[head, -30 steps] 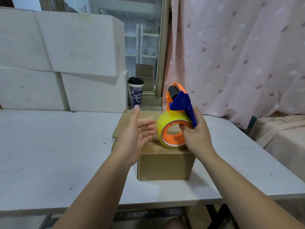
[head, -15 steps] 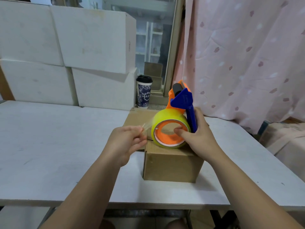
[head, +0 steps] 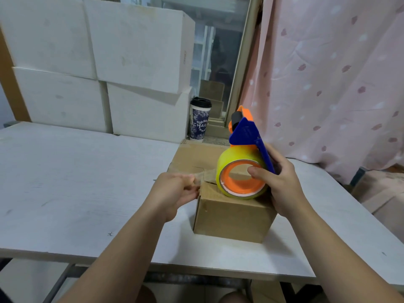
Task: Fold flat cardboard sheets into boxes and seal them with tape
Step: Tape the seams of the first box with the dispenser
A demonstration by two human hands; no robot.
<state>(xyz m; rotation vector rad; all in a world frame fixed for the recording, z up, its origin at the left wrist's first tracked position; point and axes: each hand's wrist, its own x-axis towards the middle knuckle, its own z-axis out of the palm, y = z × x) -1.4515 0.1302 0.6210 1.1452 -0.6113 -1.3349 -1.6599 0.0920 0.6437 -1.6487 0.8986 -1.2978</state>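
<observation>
So you've got the little brown box (head: 231,217) sitting near the front edge of the white table (head: 87,182), with the tape dispenser (head: 247,132) resting on top of it. Your right hand (head: 284,184) is wrapped around the blue handle, thumb hooked into the orange core of the yellow roll (head: 238,158). Your left hand (head: 175,191) is pinching the loose end of the tape (head: 205,173) just past the box's left edge, so a short clear strip is stretched between the two. Looks to me like you're about to lay the first strip. Tip: hold that strip taut and flat, because clear tape loves to fold onto itself the moment it goes slack. I can't really see the seam under the roll, so check your line before anything touches cardboard. I'd stick the end a little way down the left side wall first, rub it on, then draw the dispenser across the top. A box that light will probably slide, so press down on it as you go. The spare flat cardboard (head: 192,154) is lying right behind the box, touching it I think, so don't let the sticky side catch it.
</observation>
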